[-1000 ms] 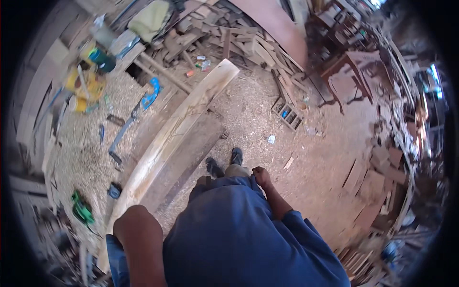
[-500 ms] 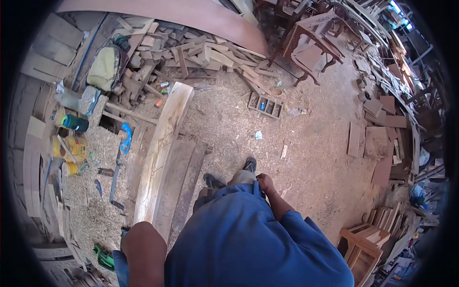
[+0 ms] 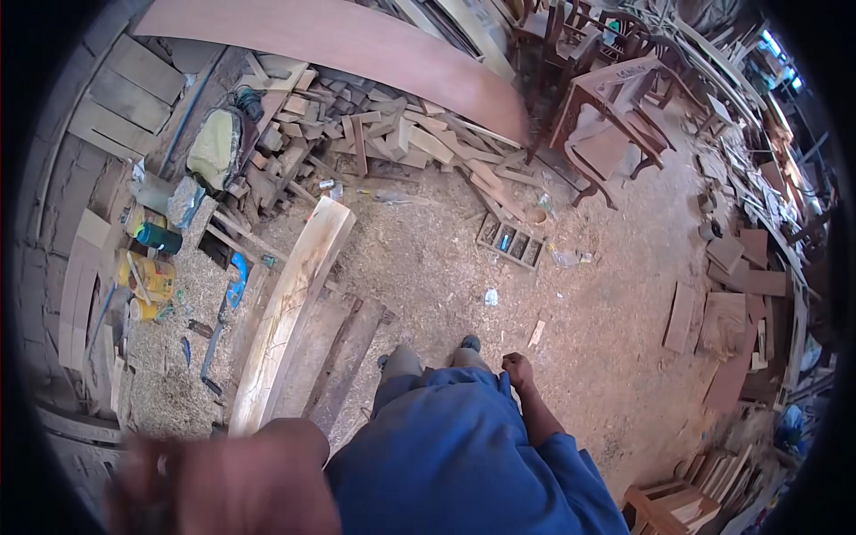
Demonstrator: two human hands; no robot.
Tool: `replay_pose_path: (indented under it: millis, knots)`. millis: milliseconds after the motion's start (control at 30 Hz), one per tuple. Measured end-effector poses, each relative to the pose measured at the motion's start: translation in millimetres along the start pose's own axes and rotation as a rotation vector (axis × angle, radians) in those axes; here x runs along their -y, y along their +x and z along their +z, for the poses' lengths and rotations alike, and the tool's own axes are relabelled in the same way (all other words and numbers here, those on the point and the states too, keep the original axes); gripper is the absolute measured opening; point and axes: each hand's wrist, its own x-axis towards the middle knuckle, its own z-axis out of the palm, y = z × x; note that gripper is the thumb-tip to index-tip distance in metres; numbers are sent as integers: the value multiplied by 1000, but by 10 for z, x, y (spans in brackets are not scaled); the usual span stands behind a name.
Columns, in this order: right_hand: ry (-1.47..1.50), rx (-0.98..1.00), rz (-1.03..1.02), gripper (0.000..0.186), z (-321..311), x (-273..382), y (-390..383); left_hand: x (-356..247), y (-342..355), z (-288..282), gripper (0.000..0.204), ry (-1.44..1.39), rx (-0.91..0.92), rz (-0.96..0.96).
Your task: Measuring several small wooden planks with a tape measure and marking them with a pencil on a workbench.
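Pale wood shows along the beam (image 3: pixel 290 312), which stretches ahead of the left hand (image 3: pixel 152 481) and lies well left of the right hand (image 3: pixel 517 368). Its upper face is bare and dark-streaked; the left arm hides the near end, so how finished that part is cannot be told. Shavings (image 3: pixel 160 401) ahead of the left hand suggest some cutting is done, though on which piece is unclear. Beyond that hand, the blue-handled tool (image 3: pixel 217 334) lies unheld. Blur hides whether the left fingers are spread or pinching; the right ones look curled beside the hip, their grip unclear. Neither hand visibly works the beam, and how much shaping is left cannot be judged.
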Motion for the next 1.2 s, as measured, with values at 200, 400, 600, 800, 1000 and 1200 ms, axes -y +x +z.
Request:
replay_pose_path:
  millis: [200, 400, 600, 800, 1000, 1200]
  knots:
    - [366, -52, 156, 36, -456, -696, 466, 1037, -1860, 166, 46, 555, 128, -1414]
    - [383, -17, 327, 28, -744, -530, 792, 1087, -3332, 203, 53, 401, 338, -1981]
    - [532, 30, 365, 35, -805, 92, 1282, 2087, -3346, 352, 53, 332, 792, -1741]
    - [454, 108, 463, 35, -985, 730, 2063, 3467, -3166, 120, 51, 403, 804, -1610]
    - [481, 106, 293, 35, -1161, 1853, 3180, 4379, -2935, -491, 48, 515, 738, -1601]
    - [282, 153, 83, 46, -846, 2802, 4556, 4396, -3718, -905, 49, 567, 788, -1884]
